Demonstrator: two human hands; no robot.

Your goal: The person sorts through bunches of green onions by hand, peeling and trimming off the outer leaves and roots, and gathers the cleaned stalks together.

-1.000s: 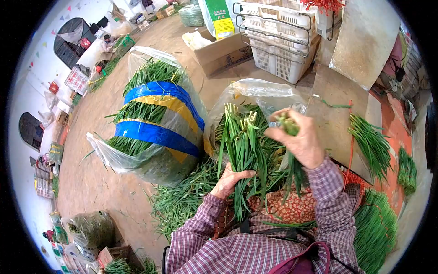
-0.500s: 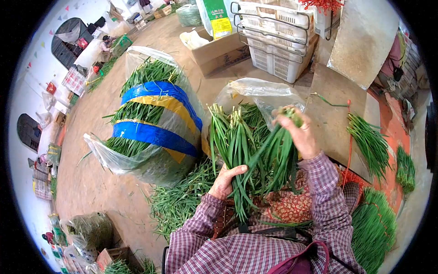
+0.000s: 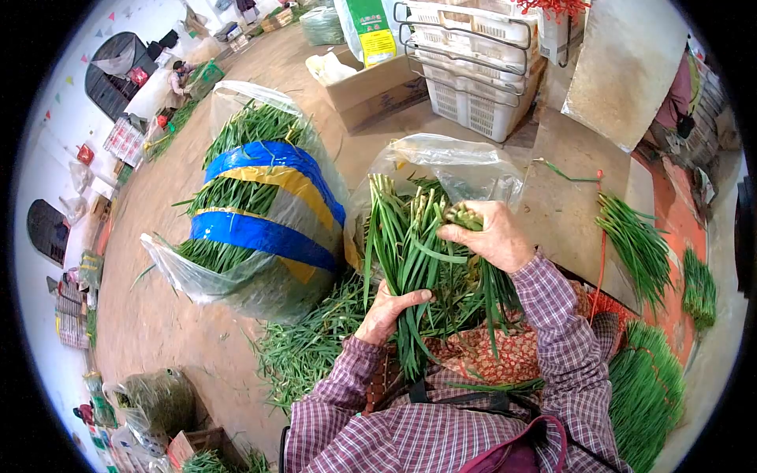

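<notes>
My left hand point(image 3: 386, 310) is closed round a loose bunch of garlic chives point(image 3: 404, 276), its thumb across the flat green leaves and the pale stem ends pointing up and away. My right hand point(image 3: 493, 236) grips a second bunch of garlic chives point(image 3: 498, 296) by its cut ends, leaves hanging down. The two bunches are side by side, and a bent leaf crosses between them near my right fingers. Behind them is an open clear plastic bag point(image 3: 473, 162) with more chives in it. Red patterned cloth point(image 3: 497, 355) covers my lap.
A full bag bound with blue and yellow bands point(image 3: 268, 236) stands to the left. Loose leaves point(image 3: 303, 355) lie beside my lap. On the right are a chive bunch on a board point(image 3: 631, 236) and a large tied bundle point(image 3: 646, 394). White crates point(image 3: 473, 110) and a cardboard box point(image 3: 371, 102) stand ahead.
My right hand has come down and slightly left with its bunch, nearer the stem ends of the left bunch. My left hand stays nearly in place.
</notes>
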